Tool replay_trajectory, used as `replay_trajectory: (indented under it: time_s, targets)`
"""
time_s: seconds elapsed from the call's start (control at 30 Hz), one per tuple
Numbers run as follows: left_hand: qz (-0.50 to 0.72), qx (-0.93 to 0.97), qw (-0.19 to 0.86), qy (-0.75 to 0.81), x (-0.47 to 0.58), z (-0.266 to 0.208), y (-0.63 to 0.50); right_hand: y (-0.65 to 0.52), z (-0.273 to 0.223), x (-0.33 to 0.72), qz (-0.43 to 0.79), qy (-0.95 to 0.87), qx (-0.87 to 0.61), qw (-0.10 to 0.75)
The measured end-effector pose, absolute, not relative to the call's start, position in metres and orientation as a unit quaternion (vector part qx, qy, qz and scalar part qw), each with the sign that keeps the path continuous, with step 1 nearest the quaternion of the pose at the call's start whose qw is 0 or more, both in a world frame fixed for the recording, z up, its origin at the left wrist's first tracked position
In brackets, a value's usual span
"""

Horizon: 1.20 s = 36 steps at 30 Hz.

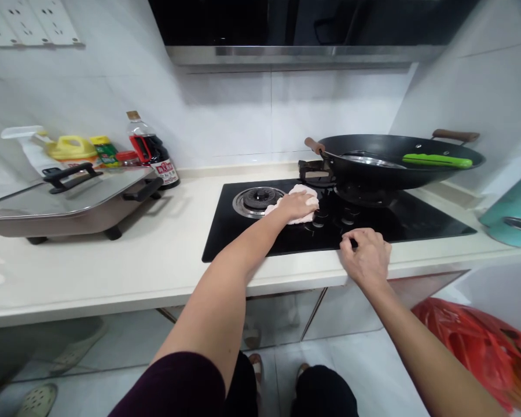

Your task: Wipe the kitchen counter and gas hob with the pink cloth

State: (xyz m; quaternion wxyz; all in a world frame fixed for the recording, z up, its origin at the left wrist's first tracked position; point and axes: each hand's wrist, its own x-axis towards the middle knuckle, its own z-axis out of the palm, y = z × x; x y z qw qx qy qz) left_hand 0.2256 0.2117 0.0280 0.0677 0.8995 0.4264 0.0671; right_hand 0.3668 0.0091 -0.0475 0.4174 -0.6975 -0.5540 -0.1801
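Observation:
My left hand [297, 207] presses a pale pink cloth [307, 218] onto the black glass gas cooktop [252, 238], just right of the left burner [260, 198]. The fingers are bent into the cloth and partly hidden by its folds. Beside the cloth are the control knobs [349, 215]. My right hand [366, 253] rests at the cooktop's front edge with its fingers curled in, and nothing shows in it. A large black wok [373, 174] sits over the right burner, holding a green-handled utensil [438, 160].
On the left of the counter [173, 255] stands a lidded electric pan [73, 205]. Behind it are a soy sauce bottle [154, 153], a yellow jug [72, 149] and a white spray bottle [28, 145]. A range hood [304, 55] hangs above. A red plastic bag [473, 341] lies low at right.

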Motion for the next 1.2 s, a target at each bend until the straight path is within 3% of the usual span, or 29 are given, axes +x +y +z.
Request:
replay_trajectory:
  time_s: [0.37, 0.7, 0.93, 1.2]
  targets:
    - [0.074, 0.917, 0.055, 0.387, 0.155, 0.029, 0.117, 0.011, -0.05, 0.366, -0.173, -0.539, -0.707, 0.425]
    - [0.073, 0.954, 0.036, 0.288, 0.17, 0.02, 0.022, 0.008, -0.051, 0.373, -0.183, -0.512, -0.655, 0.524]
    - [0.083, 0.947, 0.04, 0.308, 0.184, 0.017, 0.022, 0.012, -0.05, 0.378, -0.195, -0.523, -0.716, 0.42]
    - [0.109, 0.921, 0.005, 0.375, 0.089, 0.017, 0.028, 0.011, -0.049, 0.377, -0.151, -0.525, -0.756, 0.361]
